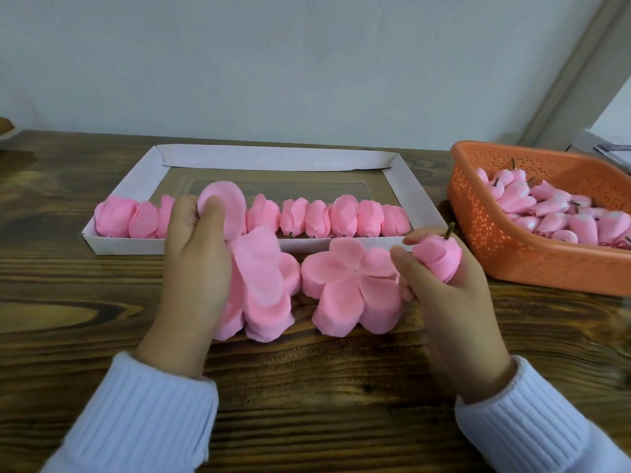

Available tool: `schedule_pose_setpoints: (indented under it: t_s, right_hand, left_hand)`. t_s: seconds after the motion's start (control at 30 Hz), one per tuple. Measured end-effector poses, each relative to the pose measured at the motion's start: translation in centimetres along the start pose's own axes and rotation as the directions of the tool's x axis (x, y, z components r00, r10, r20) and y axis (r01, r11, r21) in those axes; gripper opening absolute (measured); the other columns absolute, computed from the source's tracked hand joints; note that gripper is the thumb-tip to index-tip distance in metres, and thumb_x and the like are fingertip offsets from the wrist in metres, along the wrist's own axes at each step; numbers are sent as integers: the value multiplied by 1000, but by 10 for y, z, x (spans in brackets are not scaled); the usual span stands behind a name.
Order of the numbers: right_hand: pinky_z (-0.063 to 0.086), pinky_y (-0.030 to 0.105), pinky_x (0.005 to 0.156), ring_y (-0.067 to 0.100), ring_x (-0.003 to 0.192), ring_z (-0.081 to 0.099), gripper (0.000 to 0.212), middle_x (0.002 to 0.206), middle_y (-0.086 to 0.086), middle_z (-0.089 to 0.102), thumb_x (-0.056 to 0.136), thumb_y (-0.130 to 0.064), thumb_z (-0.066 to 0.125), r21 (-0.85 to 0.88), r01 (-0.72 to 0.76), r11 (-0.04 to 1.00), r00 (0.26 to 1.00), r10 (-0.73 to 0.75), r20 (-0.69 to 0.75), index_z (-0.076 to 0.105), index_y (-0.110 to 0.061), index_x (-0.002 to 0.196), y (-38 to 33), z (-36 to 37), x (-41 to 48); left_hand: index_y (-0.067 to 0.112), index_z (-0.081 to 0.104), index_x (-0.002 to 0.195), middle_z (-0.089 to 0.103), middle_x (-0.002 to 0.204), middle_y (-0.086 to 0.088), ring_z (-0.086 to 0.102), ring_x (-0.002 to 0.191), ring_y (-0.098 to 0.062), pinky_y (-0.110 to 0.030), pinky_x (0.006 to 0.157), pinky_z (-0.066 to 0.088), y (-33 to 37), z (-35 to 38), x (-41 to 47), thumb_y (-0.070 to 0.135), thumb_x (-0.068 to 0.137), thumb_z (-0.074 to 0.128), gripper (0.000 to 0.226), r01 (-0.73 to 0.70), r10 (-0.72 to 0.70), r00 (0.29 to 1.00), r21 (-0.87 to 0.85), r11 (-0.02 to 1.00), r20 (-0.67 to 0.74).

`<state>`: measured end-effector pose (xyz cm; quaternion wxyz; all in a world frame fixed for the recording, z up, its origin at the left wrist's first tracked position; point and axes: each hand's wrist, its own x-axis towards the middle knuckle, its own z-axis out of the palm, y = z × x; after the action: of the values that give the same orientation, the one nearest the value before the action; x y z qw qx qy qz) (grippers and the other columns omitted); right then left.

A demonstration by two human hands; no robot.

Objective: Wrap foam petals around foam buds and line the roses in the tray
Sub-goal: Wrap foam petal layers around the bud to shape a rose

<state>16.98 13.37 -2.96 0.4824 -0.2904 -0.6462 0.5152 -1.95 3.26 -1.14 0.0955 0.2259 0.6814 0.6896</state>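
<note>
Left hand [194, 254]: I see its fingers pinching a petal sheet [239, 233], raised over the left petal stack [269, 312]. Right hand [444, 295]: fingers curled round a wrapped bud [438, 257], stem up, beside the right petal stack [348, 288]. Roses [345, 220] line the tray's [273, 158] near edge. Basket [478, 220]: surface's [307, 387] right edge.

A dark brown wooden table with bold grain [307, 387] stood against a plain, pale grey-blue wall [273, 63]. A grey slanting strip of trim [577, 73] ran up the wall at the right. A flat white object [601, 146] lay near its foot, and a brown rounded thing [5, 126], mostly cut off, sat at the far left edge.
</note>
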Motion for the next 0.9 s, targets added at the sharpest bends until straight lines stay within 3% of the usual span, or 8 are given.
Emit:
schedule_pose_setpoints:
  t_s: [0.1,0.17,0.23,0.27,0.47,0.63,0.77,0.9]
  right_hand:
    - [46,23,58,7,62,57,9,64,-9,60,75,-22,67,-2,0,1000,1000,0,6,65,-29,81,0,0,0]
    - [46,23,58,7,62,57,8,64,-9,59,75,-22,67,-7,-2,1000,1000,2,4,64,-26,81,1,-1,0]
    - [47,25,58,8,63,57,8,65,-8,60,75,-22,67,-11,-5,1000,1000,5,3,64,-25,81,1,-1,0]
    - [46,25,58,8,62,57,8,65,-8,59,75,-22,67,-8,-5,1000,1000,5,2,64,-26,81,2,-1,1]
    - [45,22,56,8,60,56,8,63,-8,59,75,-21,66,-7,2,1000,1000,-2,-4,65,-26,80,4,-2,1]
    - [46,22,57,7,61,57,10,63,-9,60,74,-23,66,-13,8,1000,1000,-8,3,66,-31,79,5,-2,1]
    - [47,24,58,6,64,58,7,68,-8,62,74,-25,67,-39,19,999,1000,-19,-10,64,-30,78,5,-3,1]
    - [46,27,61,7,66,57,18,73,-8,61,73,-35,69,-113,34,993,999,-32,18,60,-25,84,3,-2,2]
  left_hand:
    - [28,43,57,42,72,-1,44,66,-13,-32,65,34,-2,2,0,26,85,48,29,117,-109,991,-118,986,77]
    - [28,47,60,45,66,4,46,58,-9,-28,59,36,-2,5,-3,27,82,51,23,148,-131,982,-123,981,137]
    - [27,56,75,55,66,8,54,55,-5,-19,50,43,-2,7,-5,34,73,55,7,179,-143,970,-176,968,199]
    - [27,59,84,60,66,12,58,56,-2,-15,47,44,-2,7,-5,35,70,56,17,190,-144,961,-189,963,235]
    - [17,63,110,72,81,5,69,75,-7,-21,58,52,-2,9,-5,12,88,63,22,214,-132,935,-224,951,330]
    - [14,71,90,71,79,-2,67,71,-11,-25,63,53,-5,9,-3,14,89,64,7,240,-186,962,-292,926,200]
    - [15,75,83,73,91,-4,69,83,-11,-27,77,55,-7,10,0,26,75,70,14,451,-310,873,-383,806,376]
    - [12,77,65,75,78,-4,71,73,-7,-17,61,56,-8,13,-3,11,60,69,10,530,-323,827,-445,722,461]
